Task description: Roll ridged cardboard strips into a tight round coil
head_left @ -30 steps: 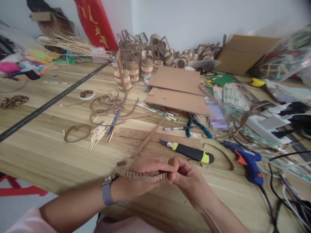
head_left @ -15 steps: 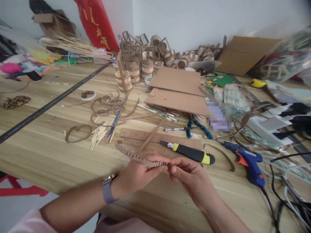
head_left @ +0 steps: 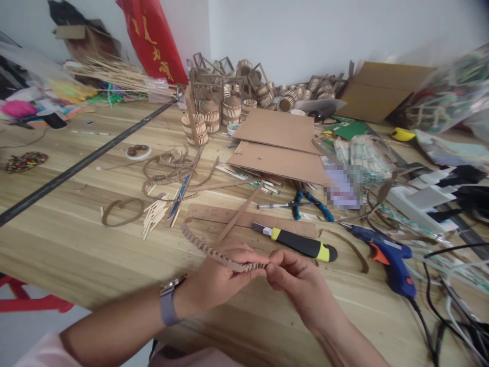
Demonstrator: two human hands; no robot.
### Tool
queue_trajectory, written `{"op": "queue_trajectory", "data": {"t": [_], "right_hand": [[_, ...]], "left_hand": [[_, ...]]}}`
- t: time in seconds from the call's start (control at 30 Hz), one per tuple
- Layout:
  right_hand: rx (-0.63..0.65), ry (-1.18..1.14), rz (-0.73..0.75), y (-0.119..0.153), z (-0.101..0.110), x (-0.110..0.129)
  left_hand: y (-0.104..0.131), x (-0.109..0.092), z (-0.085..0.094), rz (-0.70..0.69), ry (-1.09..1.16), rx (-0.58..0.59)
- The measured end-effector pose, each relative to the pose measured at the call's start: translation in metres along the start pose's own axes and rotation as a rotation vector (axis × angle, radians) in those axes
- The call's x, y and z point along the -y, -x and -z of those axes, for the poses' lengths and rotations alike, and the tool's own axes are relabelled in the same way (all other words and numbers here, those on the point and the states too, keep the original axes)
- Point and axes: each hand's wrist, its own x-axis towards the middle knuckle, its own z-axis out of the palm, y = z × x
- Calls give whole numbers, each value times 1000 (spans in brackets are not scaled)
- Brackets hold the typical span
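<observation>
From where I stand, the left hand [head_left: 221, 278] has the ridged strip [head_left: 209, 251] between thumb and fingers, and the right hand [head_left: 298, 275] pinches its near end, the tip hidden; the rest curves out over the table [head_left: 95, 260], left of the knife [head_left: 300, 242]. I'd judge that a light, even pinch, hands close together, suits best, since those ridges look easily crushed or kinked.
</observation>
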Motion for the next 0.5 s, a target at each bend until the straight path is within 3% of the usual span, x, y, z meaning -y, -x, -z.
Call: {"op": "queue_trajectory", "data": {"t": [0.5], "right_hand": [[45, -153, -88, 2, -6, 1]], "left_hand": [[-4, -6, 2, -29, 42, 68]]}}
